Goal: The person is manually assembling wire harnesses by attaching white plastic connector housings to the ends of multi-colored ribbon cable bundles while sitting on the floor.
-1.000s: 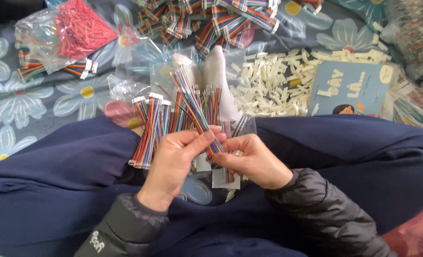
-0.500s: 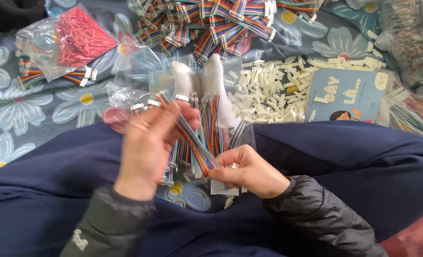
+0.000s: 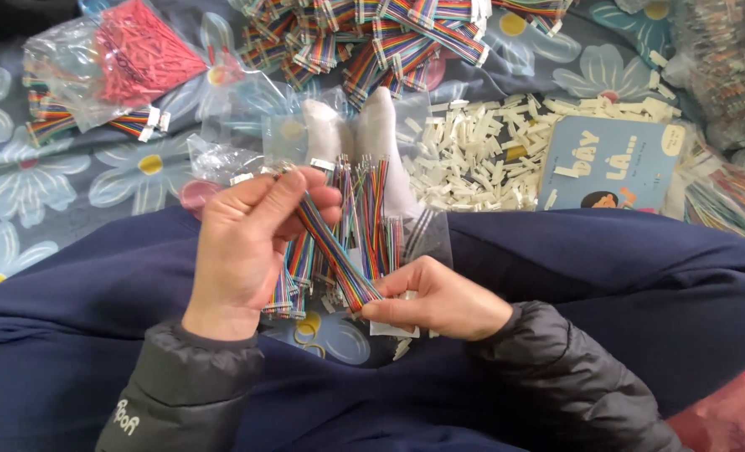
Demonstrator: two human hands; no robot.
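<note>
A short rainbow ribbon cable [image 3: 336,251] is pinched at its upper end between the thumb and curled fingers of the left hand [image 3: 251,247], and its lower end is gripped between the thumb and forefinger of the right hand [image 3: 439,300]. The cable is stretched diagonally between the two hands, running from upper left down to lower right. A small white connector [image 3: 387,328] is seen just below the right fingertips, touching them; whether it is joined to the cable cannot be told.

Behind the stretched cable, a loose bundle of similar cables [image 3: 364,226] is held upright near the hands, over the lap; which hand carries it cannot be told. The lap is covered by dark blue trousers [image 3: 607,276], and both wrists are clad in black padded sleeves [image 3: 556,377].

Farther away, two white socked feet [image 3: 360,134] are seen side by side on a blue flowered cloth [image 3: 71,192]. To the right of the feet, a heap of white plastic connectors [image 3: 489,151] is spread out, and a light blue booklet [image 3: 611,163] lies just beside it. At the far edge, a large pile of rainbow cables [image 3: 389,33] is heaped. At the far left, a clear bag of red pieces [image 3: 134,46] lies above a few more cables.
</note>
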